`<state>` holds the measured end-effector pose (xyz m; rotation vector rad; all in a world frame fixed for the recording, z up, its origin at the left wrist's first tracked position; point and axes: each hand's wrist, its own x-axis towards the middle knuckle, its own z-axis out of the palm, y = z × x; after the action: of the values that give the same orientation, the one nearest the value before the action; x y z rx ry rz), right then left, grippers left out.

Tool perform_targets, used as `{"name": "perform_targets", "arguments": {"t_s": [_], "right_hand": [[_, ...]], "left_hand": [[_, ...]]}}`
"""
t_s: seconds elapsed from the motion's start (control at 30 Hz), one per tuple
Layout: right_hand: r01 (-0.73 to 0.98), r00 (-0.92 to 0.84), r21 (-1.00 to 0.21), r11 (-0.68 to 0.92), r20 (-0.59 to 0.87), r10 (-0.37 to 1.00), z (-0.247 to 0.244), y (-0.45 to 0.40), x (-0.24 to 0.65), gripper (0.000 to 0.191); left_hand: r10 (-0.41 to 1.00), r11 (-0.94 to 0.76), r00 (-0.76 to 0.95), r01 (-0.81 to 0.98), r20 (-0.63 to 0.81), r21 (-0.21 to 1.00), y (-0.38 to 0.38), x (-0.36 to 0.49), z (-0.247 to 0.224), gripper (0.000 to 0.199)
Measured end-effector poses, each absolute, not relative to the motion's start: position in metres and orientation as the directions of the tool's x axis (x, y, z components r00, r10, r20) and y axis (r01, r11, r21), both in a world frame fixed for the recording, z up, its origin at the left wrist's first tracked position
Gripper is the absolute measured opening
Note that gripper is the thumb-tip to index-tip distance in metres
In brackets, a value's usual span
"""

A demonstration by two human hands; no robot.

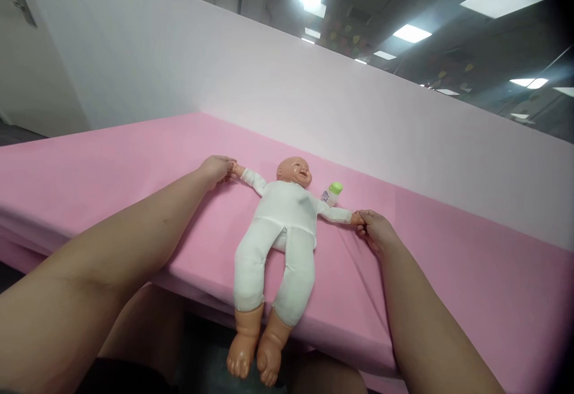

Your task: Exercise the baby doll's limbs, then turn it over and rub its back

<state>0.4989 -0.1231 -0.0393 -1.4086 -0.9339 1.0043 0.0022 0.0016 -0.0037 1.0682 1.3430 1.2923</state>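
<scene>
Left hand (216,168) and right hand (376,229) have the baby doll (291,208) by its hands, so yanking could totally drag it off the pink surface (147,155).

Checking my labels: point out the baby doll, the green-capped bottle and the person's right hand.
Baby doll (288,207), head view: front of the white-clothed torso.
Green-capped bottle (331,196), head view: body, just below the cap.
Right hand (376,229), head view: back of the hand.

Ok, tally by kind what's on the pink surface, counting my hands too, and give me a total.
Doll: 1
Green-capped bottle: 1
Hands: 2 (left hand, right hand)
Total: 4
</scene>
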Motion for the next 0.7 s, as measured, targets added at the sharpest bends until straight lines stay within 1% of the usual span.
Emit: {"name": "perform_targets", "arguments": {"t_s": [0.03,0.13,0.2,0.27,0.37,0.43,0.5,0.6,0.7], "right_hand": [[-0.003,0.331,-0.997,-0.075,-0.072,0.941,-0.039,-0.123,0.499,0.022],[-0.03,0.315,-0.995,-0.095,-0.1,0.944,-0.036,-0.124,0.499,0.037],[-0.075,0.282,-0.992,-0.102,-0.119,0.952,-0.033,-0.126,0.498,0.041],[-0.141,0.232,-0.986,-0.093,-0.124,0.965,-0.03,-0.129,0.497,0.039],[-0.207,0.143,-0.974,-0.094,-0.125,0.982,-0.028,-0.133,0.496,0.043],[-0.196,0.116,-0.975,-0.106,-0.13,0.985,-0.029,-0.134,0.495,0.044],[-0.165,0.116,-0.981,-0.104,-0.124,0.986,-0.03,-0.133,0.494,0.04],[-0.109,0.134,-0.991,-0.072,-0.086,0.987,-0.033,-0.129,0.494,0.032],[-0.059,0.196,-0.997,-0.039,-0.05,0.979,-0.037,-0.125,0.496,0.032]], "left_hand": [[0.986,0.059,-0.156,-0.026,-0.062,0.998,0.002,0.002,-0.004,0.026],[0.99,0.055,-0.13,-0.025,-0.058,0.998,0.001,0.0,-0.006,0.035],[0.992,0.045,-0.114,-0.021,-0.048,0.999,-0.001,-0.001,-0.006,0.039],[0.994,0.033,-0.1,-0.013,-0.034,0.999,-0.002,-0.001,-0.006,0.037],[0.996,0.019,-0.088,-0.005,-0.02,1.0,-0.004,-0.002,-0.005,0.028],[0.995,0.024,-0.093,-0.013,-0.025,1.0,-0.005,-0.002,-0.004,0.02],[0.993,0.034,-0.111,-0.026,-0.037,0.999,-0.005,0.0,-0.002,0.016],[0.985,0.06,-0.157,-0.042,-0.066,0.997,-0.006,0.003,0.001,0.015],[0.975,0.098,-0.195,-0.06,-0.108,0.993,-0.007,0.007,0.006,0.015]]}}
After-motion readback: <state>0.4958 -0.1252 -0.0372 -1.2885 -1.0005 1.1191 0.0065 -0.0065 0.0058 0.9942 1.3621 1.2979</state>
